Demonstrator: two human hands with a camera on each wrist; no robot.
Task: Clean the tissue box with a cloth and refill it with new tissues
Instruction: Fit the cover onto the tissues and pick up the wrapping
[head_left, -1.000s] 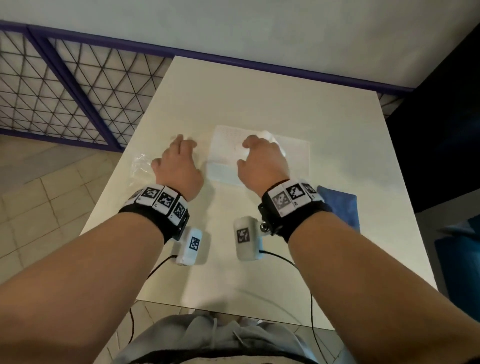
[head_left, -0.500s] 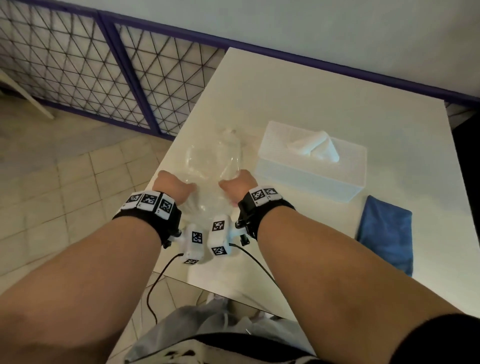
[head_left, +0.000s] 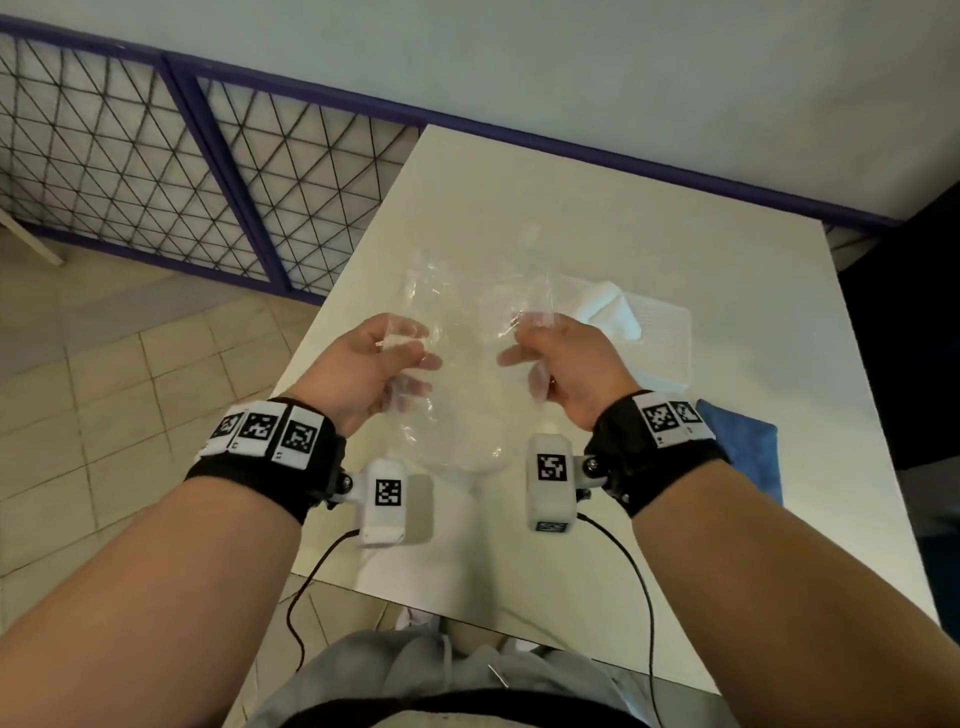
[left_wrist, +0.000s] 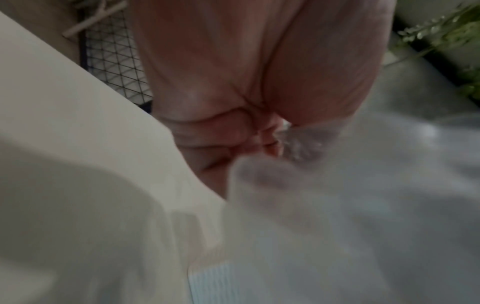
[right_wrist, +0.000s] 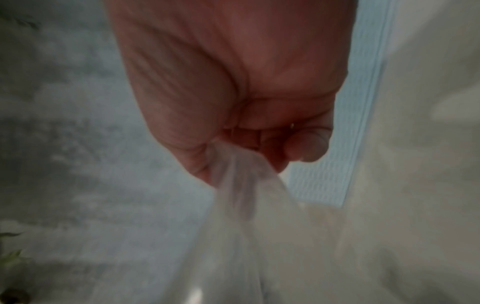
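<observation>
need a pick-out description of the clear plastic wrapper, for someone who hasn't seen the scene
Start at the white table by the purple-framed mesh railing. Above its near half, the left hand and right hand each pinch a side of the clear plastic wrapper. Unlike the white tissue box and blue cloth to its right, it is see-through, crinkled and limp.

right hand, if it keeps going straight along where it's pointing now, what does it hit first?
Likely the tissue box. The right hand, gripping the clear plastic bag, points forward above the table, and the box lies just beyond its knuckles. Depth is unclear; it might pass over the box.
</observation>
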